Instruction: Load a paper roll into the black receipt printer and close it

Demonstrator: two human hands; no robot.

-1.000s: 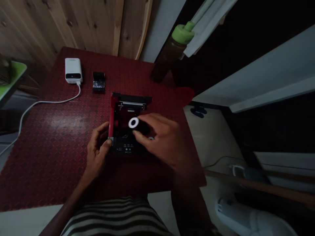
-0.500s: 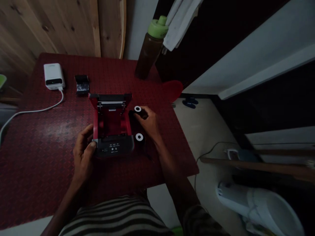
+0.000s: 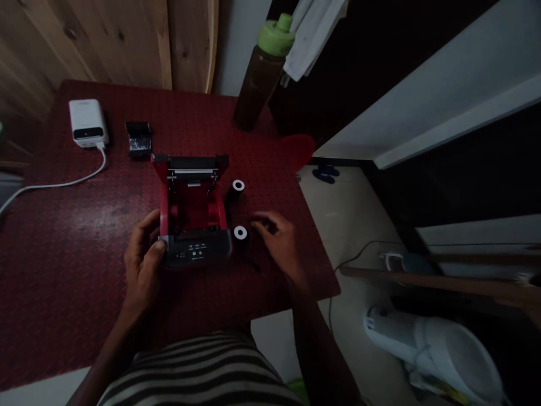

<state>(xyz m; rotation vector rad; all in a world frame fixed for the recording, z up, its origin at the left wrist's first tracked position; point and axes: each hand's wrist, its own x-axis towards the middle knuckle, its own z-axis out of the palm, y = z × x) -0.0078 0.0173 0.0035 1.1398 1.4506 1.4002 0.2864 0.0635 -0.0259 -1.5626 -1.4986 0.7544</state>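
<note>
Right hand (image 3: 279, 239) moved off ring-ended roll (image 3: 236, 188), fingers apart, left hand (image 3: 143, 262) clamping smooth plastic case (image 3: 196, 252)

A red patterned table (image 3: 84, 282) bears an open device (image 3: 196, 248), two black rolls (image 3: 237, 190) (image 3: 240, 237) beside it, a small black item (image 3: 139, 139), a white power bank (image 3: 87, 121) with cable (image 3: 71, 184), a bottle (image 3: 257, 82)

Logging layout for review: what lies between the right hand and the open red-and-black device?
The head view shows the nearer white-ended black roll between them.
</note>
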